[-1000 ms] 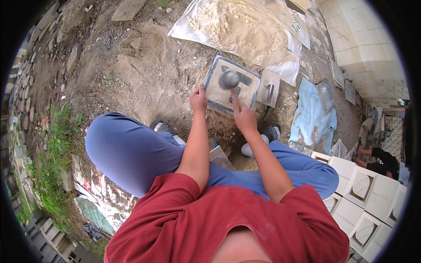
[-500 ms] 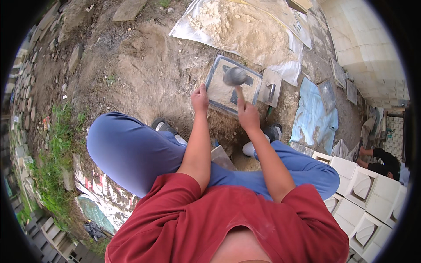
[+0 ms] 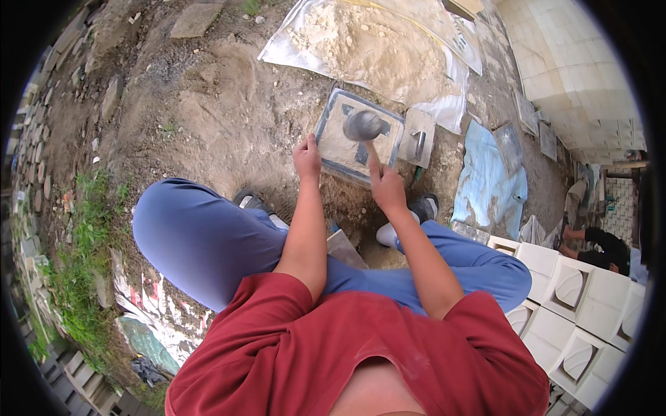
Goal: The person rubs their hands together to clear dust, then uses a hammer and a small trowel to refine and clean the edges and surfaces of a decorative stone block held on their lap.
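Observation:
My right hand [image 3: 388, 191] is closed round the handle of a mallet [image 3: 362, 126], whose dark rounded head hides part of what lies under it. Below the mallet is a square mould [image 3: 338, 166] with a dark grey rim, filled with pale sandy material and showing a few dark patches. At the mould's near left edge, my left hand [image 3: 306, 157] grips the rim with the thumb up. Whether the mallet head touches the fill cannot be made out. Just right of the mould lies a flat float trowel [image 3: 419, 142] with a bar handle.
Beyond the mould, a heap of pale sand [image 3: 374, 41] rests on a white sheet. A blue sheet [image 3: 485, 180] lies to the right, near stacked white hollow blocks [image 3: 569, 284]. Another person [image 3: 603, 249] is at the far right. A pale board [image 3: 347, 248] lies between my feet.
The whole scene has shifted slightly left in the picture. The mallet head sits a little lower over the mould. Both hands keep their holds.

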### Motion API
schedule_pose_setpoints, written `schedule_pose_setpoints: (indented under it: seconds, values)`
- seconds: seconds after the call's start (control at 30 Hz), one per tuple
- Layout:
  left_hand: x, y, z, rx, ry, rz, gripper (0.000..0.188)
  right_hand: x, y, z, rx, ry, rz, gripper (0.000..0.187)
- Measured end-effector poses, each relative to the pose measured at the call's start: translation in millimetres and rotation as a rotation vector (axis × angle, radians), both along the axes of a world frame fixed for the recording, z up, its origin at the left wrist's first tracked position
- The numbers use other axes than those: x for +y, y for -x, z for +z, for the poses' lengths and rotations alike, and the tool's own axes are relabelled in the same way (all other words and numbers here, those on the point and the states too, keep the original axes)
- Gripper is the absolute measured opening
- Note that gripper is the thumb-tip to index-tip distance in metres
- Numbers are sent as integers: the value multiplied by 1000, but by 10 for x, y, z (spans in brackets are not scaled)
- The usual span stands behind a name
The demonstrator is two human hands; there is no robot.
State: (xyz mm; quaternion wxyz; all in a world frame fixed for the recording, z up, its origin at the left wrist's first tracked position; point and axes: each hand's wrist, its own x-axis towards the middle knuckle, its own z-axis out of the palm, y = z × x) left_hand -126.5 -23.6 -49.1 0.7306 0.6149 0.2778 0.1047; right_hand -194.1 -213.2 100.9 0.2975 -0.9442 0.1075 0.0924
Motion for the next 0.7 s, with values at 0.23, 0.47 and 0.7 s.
schedule_pose_setpoints:
  seconds: [0.23,0.47,0.7]
  values:
    - [-27,-25,-3,-60,-56,91,41,-27,128,-225,42,56,2,67]
    - [33,-5,-40,-22,-110,67,41,-6,81,101,96,-132,-33,67]
    - [-76,-39,1,60,-89,82,40,-151,209,-226,9,106,56,64]
